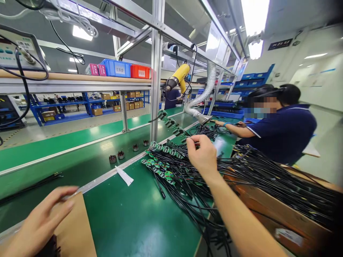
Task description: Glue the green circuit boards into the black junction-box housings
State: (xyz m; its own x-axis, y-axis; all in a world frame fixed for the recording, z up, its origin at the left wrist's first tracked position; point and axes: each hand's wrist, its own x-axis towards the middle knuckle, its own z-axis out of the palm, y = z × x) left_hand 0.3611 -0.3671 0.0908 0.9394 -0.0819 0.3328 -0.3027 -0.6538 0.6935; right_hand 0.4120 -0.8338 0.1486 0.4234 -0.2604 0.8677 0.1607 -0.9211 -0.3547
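Observation:
My right hand [202,153] is raised over the pile, thumb and fingers pinched on the end of a strip of green circuit boards [174,127]. The strip slants away up and to the left, off the bench. Beneath it lies a heap of circuit boards [163,169] with black cables [184,194] running toward the bench's right edge. At the lower left my left hand [50,210] has its fingers stretched and apart, holding nothing visible. It is over a brown cardboard piece [76,228]; a dark object [48,248] shows partly below the hand.
Several small round dark parts [121,155] stand behind a white paper strip [124,176]. A cardboard box [268,207] heaped with black cables is at right. A co-worker [281,125] sits beyond it. A yellow heat gun [179,76] and a silver duct [210,82] hang above the bench.

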